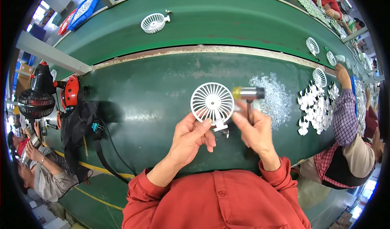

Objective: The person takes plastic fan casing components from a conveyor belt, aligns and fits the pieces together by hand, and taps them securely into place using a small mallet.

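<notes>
My left hand (190, 137) grips a round white fan guard (212, 103) by its lower rim, thumb on top. The guard's ribs fan out from a hub, and a small white clip with a metal bit hangs from its lower edge. Close on the right, my right hand (256, 132) is closed around the handle of a small mallet (249, 93). Its head lies sideways, yellow at the end by the guard and black at the other. Whether the mallet touches the guard I cannot tell. Fingers of the right hand are slightly blurred.
Small clear plastic pieces (271, 101) lie heaped right of the mallet; white fan blades (315, 109) are piled beyond. A green conveyor belt (227, 21) runs behind, carrying a fan guard (153, 23). A black bag (81, 125) and fan (35, 103) stand left; a co-worker's arm (344, 115) reaches in at right.
</notes>
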`<state>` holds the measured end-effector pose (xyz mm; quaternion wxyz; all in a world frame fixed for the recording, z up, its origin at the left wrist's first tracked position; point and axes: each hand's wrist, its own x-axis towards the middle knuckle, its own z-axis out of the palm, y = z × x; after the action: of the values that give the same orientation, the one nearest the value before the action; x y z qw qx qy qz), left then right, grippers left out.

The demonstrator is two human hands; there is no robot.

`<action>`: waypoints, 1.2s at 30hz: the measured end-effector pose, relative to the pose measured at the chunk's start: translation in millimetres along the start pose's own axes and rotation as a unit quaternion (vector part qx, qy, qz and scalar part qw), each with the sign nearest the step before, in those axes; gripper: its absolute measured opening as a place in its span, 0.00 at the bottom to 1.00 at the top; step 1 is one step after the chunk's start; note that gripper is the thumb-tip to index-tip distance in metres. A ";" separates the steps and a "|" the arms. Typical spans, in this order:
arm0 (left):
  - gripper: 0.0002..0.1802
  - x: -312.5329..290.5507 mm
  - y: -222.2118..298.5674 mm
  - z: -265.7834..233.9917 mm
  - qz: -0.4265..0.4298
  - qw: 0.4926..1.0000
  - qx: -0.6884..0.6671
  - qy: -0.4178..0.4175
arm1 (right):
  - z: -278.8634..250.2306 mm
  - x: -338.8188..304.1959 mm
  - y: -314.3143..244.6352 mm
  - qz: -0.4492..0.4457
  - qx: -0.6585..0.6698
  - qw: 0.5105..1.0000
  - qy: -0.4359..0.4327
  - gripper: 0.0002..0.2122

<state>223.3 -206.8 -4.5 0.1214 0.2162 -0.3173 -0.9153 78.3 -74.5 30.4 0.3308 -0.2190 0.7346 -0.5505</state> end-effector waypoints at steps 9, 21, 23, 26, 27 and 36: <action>0.19 -0.3 -15.7 2.6 0.083 0.983 0.149 0.066 | 5.1 -15.6 -4.4 0.123 0.053 0.980 -0.146 0.07; 0.23 2.6 -11.6 -0.9 0.049 0.999 -0.017 -0.010 | 8.1 -24.9 -0.1 -0.048 -0.181 0.973 -0.137 0.10; 0.24 3.1 -13.2 0.4 0.066 0.998 -0.008 -0.017 | 10.8 -26.5 1.6 -0.094 -0.177 0.972 -0.122 0.09; 0.26 5.3 -17.5 5.3 0.092 0.995 0.025 0.011 | 14.0 -25.4 10.2 -0.199 -0.227 0.949 -0.090 0.13; 0.28 5.9 -19.0 7.3 0.099 0.993 0.047 0.044 | 14.8 -25.6 13.0 -0.223 -0.255 0.937 -0.089 0.15; 0.33 4.4 -19.0 6.9 0.141 0.967 0.196 0.078 | 14.3 -21.0 15.7 -0.343 -0.319 0.882 -0.040 0.18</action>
<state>214.6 -190.2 -13.1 0.2291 0.2595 -0.5075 -0.7891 103.8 -64.9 18.1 0.0622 -0.5731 0.7354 -0.3562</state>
